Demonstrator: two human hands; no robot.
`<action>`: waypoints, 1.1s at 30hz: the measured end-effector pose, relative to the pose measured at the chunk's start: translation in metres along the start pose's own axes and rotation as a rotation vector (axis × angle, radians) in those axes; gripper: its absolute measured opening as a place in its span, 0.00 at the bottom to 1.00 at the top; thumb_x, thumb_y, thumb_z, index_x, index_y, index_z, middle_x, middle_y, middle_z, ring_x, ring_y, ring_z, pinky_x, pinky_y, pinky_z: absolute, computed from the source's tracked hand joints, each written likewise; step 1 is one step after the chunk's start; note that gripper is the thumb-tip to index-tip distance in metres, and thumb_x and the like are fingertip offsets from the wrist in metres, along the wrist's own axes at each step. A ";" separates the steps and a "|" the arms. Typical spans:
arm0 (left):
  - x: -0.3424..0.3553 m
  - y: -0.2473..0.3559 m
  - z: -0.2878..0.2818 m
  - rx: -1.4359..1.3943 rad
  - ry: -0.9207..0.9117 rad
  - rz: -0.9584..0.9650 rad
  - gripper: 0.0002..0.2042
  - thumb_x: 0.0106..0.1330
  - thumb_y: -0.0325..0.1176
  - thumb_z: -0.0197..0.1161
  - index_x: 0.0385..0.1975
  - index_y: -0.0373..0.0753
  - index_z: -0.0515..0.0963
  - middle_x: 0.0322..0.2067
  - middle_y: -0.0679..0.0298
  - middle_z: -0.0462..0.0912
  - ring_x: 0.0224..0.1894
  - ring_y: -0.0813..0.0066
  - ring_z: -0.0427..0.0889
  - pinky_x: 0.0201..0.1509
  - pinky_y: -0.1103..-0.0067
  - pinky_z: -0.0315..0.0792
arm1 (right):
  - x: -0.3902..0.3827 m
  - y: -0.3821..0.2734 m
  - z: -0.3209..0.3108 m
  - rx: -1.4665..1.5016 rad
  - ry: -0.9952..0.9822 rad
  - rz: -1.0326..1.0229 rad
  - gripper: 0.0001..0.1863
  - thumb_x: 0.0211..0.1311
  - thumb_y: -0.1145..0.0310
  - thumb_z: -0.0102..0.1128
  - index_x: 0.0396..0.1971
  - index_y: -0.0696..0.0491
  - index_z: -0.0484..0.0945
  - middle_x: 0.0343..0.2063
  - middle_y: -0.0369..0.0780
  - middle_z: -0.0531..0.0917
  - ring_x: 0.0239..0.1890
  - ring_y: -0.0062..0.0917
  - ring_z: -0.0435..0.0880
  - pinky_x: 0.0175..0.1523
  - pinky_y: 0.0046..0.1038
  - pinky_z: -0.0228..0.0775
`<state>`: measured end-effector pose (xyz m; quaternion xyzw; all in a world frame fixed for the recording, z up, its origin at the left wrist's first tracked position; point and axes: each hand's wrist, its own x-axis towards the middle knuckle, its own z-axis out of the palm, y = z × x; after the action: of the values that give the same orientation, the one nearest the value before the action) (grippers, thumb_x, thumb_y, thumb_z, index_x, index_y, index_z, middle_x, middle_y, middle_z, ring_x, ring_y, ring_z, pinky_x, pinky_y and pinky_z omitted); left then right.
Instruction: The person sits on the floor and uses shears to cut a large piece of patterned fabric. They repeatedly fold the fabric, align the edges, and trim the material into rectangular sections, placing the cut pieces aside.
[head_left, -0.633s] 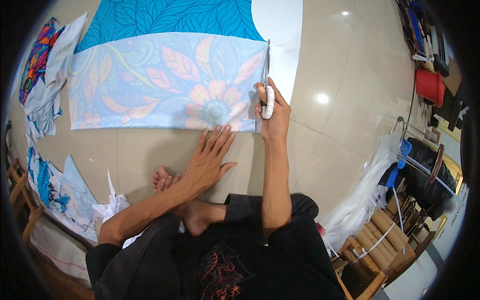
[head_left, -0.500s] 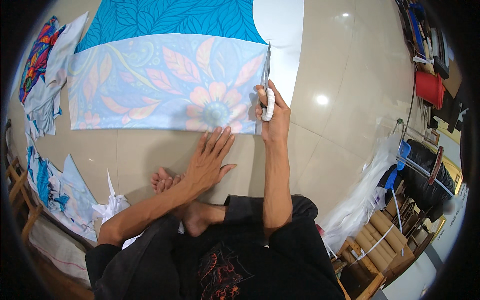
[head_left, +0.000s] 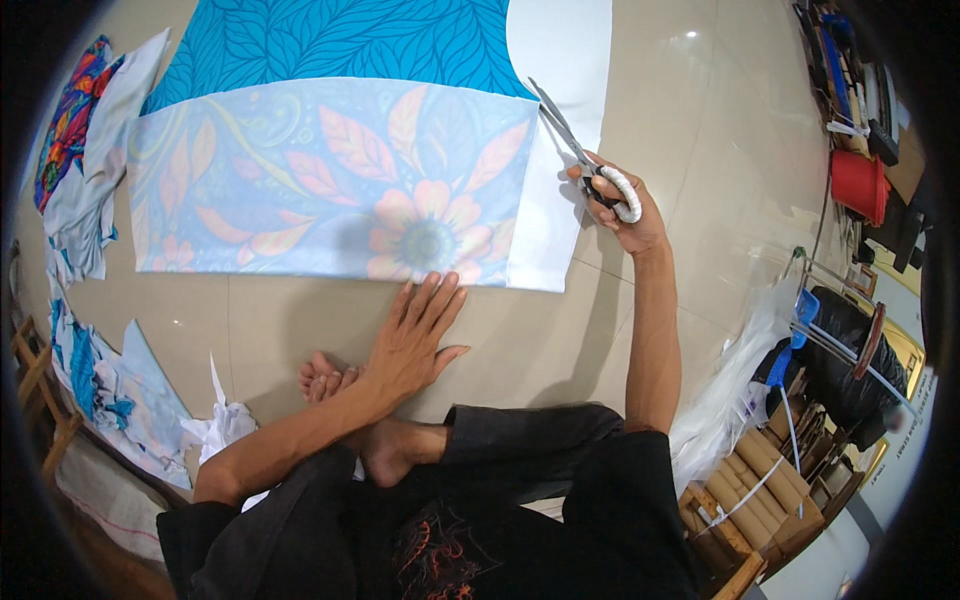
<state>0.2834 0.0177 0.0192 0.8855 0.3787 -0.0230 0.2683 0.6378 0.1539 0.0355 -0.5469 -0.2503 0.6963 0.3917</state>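
Observation:
A pale blue floral fabric (head_left: 330,180) lies flat on the floor in front of me, with its orange flowers looking faded. Beyond it is a bright teal leaf-patterned fabric (head_left: 340,40), and white fabric (head_left: 565,65) borders both on the right. My left hand (head_left: 415,325) is flat with fingers apart, its fingertips at the floral fabric's near edge. Scissors (head_left: 568,135) with white wrapping on one handle loop are gripped in my right hand (head_left: 630,205). Their blades are slightly parted, pointing far-left over the white fabric, tips near the teal fabric's lower right corner.
Crumpled fabric scraps (head_left: 95,370) and a multicoloured piece (head_left: 75,130) lie at the left. A white scrap (head_left: 220,425) rests near my left elbow. At the right are clear plastic sheeting (head_left: 715,410), cardboard rolls (head_left: 750,490) and a red container (head_left: 858,185). My bare foot (head_left: 395,455) is close below.
My right hand has swung right and slightly nearer with the scissors, which went from pointing straight ahead to tilting left. More white fabric shows beside the floral fabric. My left hand stays at the near edge.

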 end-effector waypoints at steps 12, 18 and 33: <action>0.000 -0.001 -0.001 0.054 0.018 0.016 0.41 0.69 0.61 0.54 0.75 0.40 0.56 0.77 0.56 0.48 0.79 0.55 0.43 0.81 0.57 0.40 | 0.004 -0.004 0.002 -0.134 0.042 0.001 0.25 0.65 0.73 0.63 0.62 0.61 0.75 0.42 0.45 0.86 0.16 0.12 0.68 0.18 0.13 0.58; 0.000 0.000 -0.002 0.064 0.032 0.017 0.41 0.69 0.62 0.53 0.74 0.40 0.58 0.77 0.56 0.48 0.79 0.57 0.43 0.80 0.57 0.40 | 0.002 -0.005 0.032 -0.181 0.116 -0.024 0.25 0.66 0.74 0.59 0.63 0.61 0.73 0.41 0.44 0.86 0.17 0.12 0.68 0.18 0.13 0.57; -0.002 -0.001 -0.005 0.048 0.056 0.037 0.40 0.69 0.61 0.53 0.74 0.39 0.58 0.76 0.55 0.50 0.79 0.57 0.44 0.81 0.56 0.38 | 0.005 0.008 0.074 -0.089 0.247 -0.083 0.24 0.66 0.75 0.59 0.63 0.61 0.74 0.40 0.44 0.87 0.19 0.15 0.70 0.20 0.16 0.59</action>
<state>0.2806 0.0193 0.0234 0.8988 0.3690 -0.0023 0.2369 0.5639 0.1594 0.0473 -0.6346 -0.2531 0.5950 0.4234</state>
